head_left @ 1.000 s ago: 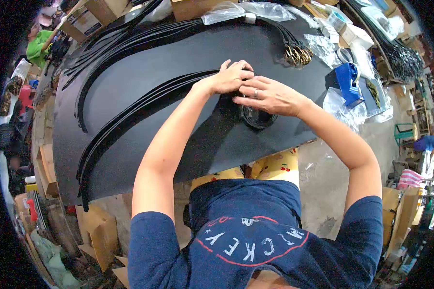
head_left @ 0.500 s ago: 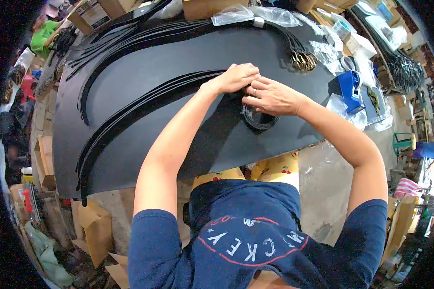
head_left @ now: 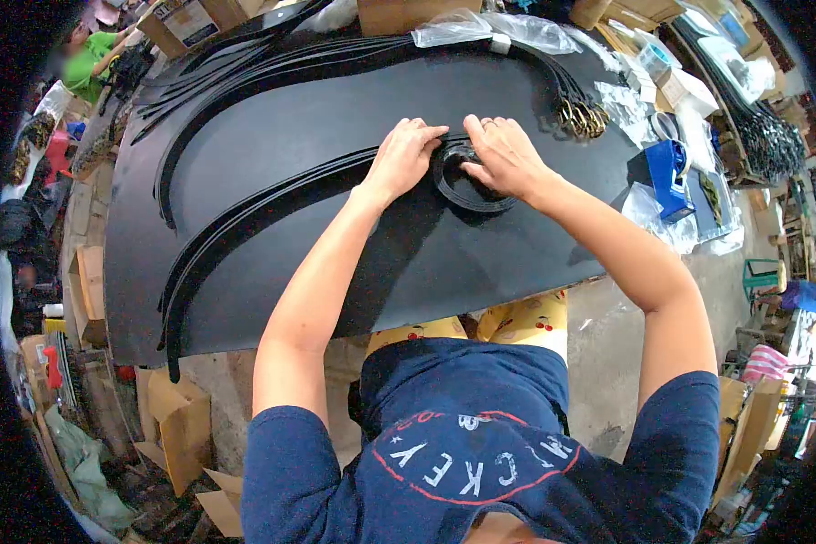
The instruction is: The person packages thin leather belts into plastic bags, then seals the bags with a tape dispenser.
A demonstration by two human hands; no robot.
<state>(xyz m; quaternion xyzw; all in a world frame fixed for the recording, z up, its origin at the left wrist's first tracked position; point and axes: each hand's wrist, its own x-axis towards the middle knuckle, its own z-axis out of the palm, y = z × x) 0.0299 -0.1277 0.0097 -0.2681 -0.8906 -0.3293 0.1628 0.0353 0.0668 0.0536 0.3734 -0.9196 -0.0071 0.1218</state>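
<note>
Both hands rest on a coiled black belt [head_left: 467, 181] lying flat on the black table [head_left: 335, 263]: the left hand [head_left: 403, 156] presses the coil's rim at 9 o'clock with fingers spread, and the right hand [head_left: 503, 156] lies over the rim at 2 o'clock, neither hand closed around it. Long black belts [head_left: 245, 204] trail from the coil toward 8 o'clock, and a blue tape dispenser [head_left: 669, 177] stands at 3 o'clock, well apart.

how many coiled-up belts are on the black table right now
1: a single coiled black belt lies on the black table, between the left hand and right hand. The other belts lie uncoiled; more may be hidden.
</note>
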